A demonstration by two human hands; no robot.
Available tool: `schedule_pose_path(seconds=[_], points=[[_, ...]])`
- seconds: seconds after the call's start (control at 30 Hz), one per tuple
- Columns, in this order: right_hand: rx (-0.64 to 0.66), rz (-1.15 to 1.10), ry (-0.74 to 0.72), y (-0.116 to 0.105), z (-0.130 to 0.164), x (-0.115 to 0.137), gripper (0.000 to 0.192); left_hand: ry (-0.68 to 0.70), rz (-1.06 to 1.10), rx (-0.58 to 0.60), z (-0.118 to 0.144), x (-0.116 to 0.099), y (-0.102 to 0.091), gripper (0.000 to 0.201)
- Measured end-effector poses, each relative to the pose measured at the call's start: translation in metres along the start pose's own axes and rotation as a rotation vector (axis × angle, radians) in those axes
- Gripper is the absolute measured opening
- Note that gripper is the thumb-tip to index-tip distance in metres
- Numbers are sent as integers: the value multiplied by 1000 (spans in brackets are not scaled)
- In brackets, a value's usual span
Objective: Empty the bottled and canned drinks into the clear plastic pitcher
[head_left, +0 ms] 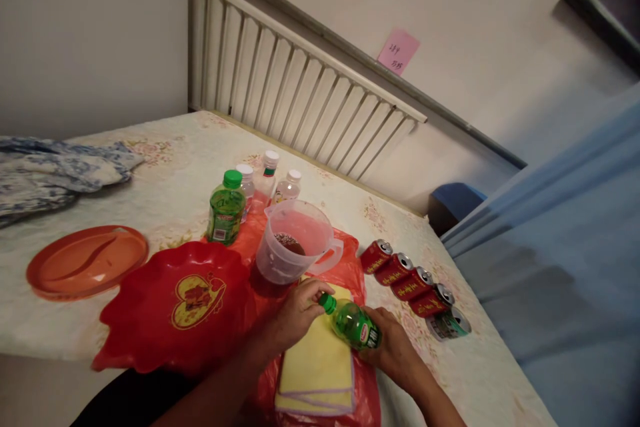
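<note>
The bottle (356,325) lies tilted over the yellow cloth (320,363), cap (327,303) pointing up-left toward the jug (295,240). The right hand (395,347) wraps its body; the left hand (297,310) pinches the cap.

Two bare forearms come into view from the bottom edge, each ending in one of the hands. The left hand (299,312) and the right hand (393,347) wear no gloves, and no rings, watch or bracelet show on either of them. No sleeve covers the forearms as far as the picture shows them; both are bare down to the lower edge. Below the left forearm, at the bottom edge, lies a dark, nearly black patch that may be clothing, though what garment it is cannot be told.
</note>
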State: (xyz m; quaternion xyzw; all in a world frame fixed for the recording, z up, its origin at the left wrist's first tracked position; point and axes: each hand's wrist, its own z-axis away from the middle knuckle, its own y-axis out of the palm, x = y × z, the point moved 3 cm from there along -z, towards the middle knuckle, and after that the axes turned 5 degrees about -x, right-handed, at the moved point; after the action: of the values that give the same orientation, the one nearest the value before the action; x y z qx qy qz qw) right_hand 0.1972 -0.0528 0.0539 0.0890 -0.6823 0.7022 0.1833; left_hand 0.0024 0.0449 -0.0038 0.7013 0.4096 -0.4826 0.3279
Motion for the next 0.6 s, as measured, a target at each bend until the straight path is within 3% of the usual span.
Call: schedule_pose_path(seconds=[0.13, 0.3, 0.5, 0.6], points=[[2, -12, 1, 0, 0, 3, 62, -27, -1, -64, 0, 6, 1, 42], [13, -29, -1, 2, -1, 6, 63, -42, -40, -114, 1, 11, 1, 20], [12, -50, -1, 4, -1, 2, 65, -51, 65, -75, 1, 9, 2, 41], [5, -66, -1, 5, 0, 2, 65, -83, 81, -108, 0, 13, 2, 34]])
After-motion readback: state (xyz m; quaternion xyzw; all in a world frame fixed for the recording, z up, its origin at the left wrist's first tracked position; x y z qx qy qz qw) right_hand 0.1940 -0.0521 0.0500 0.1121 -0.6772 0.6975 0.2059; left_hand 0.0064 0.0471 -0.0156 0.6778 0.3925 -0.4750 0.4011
